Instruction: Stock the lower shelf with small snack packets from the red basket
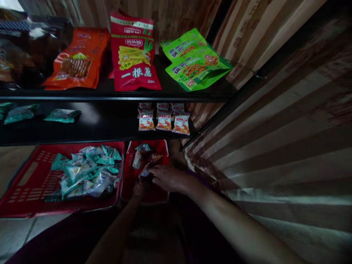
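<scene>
The right hand [170, 178] reaches into the small red basket [164, 149] at the lower centre of the frame, its fingers partly bent beside a small dark packet [144, 171]; whether they grip it or only touch it, I cannot tell. The left hand [139, 191] is low in the same basket, just left of the right one, and too deep in shadow to tell whether it is open or closed.

The small dark packet lies inside that basket, near a pale packet [136, 160] and an orange packet [155, 158]. The likeliest trouble is a slip: such packets look slick, and a pinch at one edge could let one drop. With both hands in so narrow a basket, they might also knock each other or press a packet flat. Dim light could make similar wrappers easy to confuse.

At centre right, the shrimp-print packets [164, 121] stand close together near the front of the lower shelf [110, 123]; a brush from a rising hand could topple the front ones.
</scene>
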Available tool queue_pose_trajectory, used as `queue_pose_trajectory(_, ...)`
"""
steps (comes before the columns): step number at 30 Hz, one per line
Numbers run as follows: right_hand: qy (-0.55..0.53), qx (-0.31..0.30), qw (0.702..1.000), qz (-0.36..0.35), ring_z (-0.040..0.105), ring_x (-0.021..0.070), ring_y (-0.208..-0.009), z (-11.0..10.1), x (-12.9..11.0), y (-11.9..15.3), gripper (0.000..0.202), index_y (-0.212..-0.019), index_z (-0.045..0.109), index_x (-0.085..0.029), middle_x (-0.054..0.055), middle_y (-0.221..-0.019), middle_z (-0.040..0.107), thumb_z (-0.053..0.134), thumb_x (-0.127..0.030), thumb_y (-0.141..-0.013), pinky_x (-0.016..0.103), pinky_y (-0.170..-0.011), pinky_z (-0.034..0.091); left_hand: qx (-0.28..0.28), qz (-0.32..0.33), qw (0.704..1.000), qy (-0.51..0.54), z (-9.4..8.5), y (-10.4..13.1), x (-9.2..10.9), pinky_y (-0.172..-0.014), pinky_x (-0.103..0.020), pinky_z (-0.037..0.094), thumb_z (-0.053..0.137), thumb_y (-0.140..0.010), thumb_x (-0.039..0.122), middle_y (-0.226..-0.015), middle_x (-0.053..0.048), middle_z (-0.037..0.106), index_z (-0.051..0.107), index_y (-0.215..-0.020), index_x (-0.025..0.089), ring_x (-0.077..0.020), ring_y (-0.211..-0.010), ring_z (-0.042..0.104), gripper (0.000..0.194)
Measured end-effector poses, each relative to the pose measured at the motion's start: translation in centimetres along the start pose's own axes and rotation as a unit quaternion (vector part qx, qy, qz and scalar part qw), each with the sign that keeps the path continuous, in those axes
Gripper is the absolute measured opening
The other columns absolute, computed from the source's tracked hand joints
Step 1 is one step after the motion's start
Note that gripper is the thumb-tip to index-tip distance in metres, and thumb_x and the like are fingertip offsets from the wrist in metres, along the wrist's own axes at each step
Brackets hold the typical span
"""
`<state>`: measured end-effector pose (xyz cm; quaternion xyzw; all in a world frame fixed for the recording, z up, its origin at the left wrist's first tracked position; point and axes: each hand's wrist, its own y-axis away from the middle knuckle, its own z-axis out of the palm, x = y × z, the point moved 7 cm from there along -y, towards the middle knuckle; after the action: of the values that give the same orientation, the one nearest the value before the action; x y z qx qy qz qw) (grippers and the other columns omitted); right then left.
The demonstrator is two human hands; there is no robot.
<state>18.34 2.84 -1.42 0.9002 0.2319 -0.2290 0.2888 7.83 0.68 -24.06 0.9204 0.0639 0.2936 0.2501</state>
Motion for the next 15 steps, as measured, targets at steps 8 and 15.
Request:
queue_pose_trajectory(8, -0.026, 0.021, 0.998, 0.044, 0.051, 0.0243, -0.120, -2.5, 2.7, 1.6, 0.043, -0.131, 0.049, -0.014, 0.014, -0.130, 0.055, 0.044, -0.023, -0.089, 0.038, -0.100, 0.039, 0.079, -0.032, 0.994, -0.068, -0.4, -2.0, 1.2, -0.099, -0.034, 0.038, 0.031, -0.088, 0.014, -0.138, -0.018, 0.043, 0.050, -0.126, 0.015, -0.0255, -0.129, 0.040, 0.042)
queue_pose_trajectory(15, -0.060, 0.005, 0.996, 0.065, 0.051, 0.0253, -0.121, -2.7, 2.6, 2.3, 0.047, -0.134, 0.046, -0.018, 0.012, -0.133, 0.053, 0.048, -0.024, -0.088, 0.040, -0.101, 0.039, 0.110, -0.036, 0.985, -0.129, -2.9, -5.3, 1.5, -0.092, -0.036, 0.042, 0.031, -0.088, 0.013, -0.133, -0.021, 0.044, 0.040, -0.132, 0.011, -0.0269, -0.123, 0.043, 0.046)
